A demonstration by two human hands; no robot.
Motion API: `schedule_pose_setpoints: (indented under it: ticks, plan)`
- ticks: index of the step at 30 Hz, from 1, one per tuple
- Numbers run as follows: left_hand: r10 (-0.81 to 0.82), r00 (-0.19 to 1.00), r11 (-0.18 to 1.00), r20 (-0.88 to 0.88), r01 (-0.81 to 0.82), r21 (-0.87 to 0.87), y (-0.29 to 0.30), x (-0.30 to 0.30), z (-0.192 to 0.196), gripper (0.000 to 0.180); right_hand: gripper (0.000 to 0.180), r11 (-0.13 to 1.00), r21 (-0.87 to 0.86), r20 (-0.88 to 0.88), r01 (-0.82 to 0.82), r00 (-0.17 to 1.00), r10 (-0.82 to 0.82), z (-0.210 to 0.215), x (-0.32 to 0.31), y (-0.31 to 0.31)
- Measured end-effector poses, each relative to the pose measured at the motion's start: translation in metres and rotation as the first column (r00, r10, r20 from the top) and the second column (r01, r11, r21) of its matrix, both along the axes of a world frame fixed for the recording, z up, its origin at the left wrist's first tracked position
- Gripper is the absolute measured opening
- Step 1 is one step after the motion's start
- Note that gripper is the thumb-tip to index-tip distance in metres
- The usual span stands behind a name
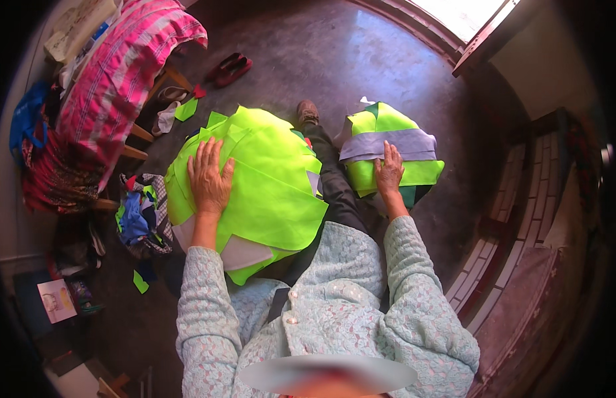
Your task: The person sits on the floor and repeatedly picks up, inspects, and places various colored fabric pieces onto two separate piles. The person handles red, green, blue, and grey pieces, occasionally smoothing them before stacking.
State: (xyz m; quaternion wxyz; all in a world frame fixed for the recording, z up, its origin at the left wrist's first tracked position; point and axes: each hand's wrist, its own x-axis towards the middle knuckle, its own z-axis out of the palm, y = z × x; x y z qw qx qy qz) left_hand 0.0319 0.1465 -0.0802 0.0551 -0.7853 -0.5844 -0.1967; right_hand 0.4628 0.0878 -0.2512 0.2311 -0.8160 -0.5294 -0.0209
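A large heap of neon yellow-green fabric pieces lies left of my outstretched leg. My left hand rests flat on its upper left part, fingers extended and holding nothing. A pale grey fabric piece shows at the heap's near edge. To the right of my leg is a smaller pile of neon fabric, crossed by a grey-lavender strip. My right hand lies on the near part of this pile, its fingers stretched over the strip's lower edge. What supports either pile is hidden.
At the left, a pink plaid cloth drapes over wooden furniture. A checkered bag of cloth scraps sits beside the large heap. Dark red shoes and a green scrap lie on the floor. A tiled ledge runs along the right.
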Motion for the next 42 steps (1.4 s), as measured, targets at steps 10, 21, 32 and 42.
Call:
schedule_pose_setpoints:
  ticks: [10,21,32,42]
  plan:
    - [0.015,1.000,1.000,0.013,-0.015,-0.017,-0.001,-0.001,0.001,0.049,0.030,0.995,0.013,0.029,0.103,0.994,-0.103,0.009,-0.007,0.011]
    - [0.021,0.999,1.000,0.032,-0.021,0.018,0.000,-0.001,-0.001,0.049,0.028,0.753,0.158,-0.893,0.638,-0.234,0.385,0.024,0.086,-0.001]
    - [0.022,0.999,1.000,0.044,-0.023,0.020,0.001,-0.002,-0.003,0.052,0.029,0.685,0.248,-0.774,0.685,-0.285,0.565,0.099,0.040,-0.059]
    - [-0.029,0.692,0.941,0.721,0.263,-0.214,0.008,-0.029,0.021,0.055,0.032,0.528,0.759,-0.499,0.381,-0.182,0.847,0.240,-0.053,-0.021]
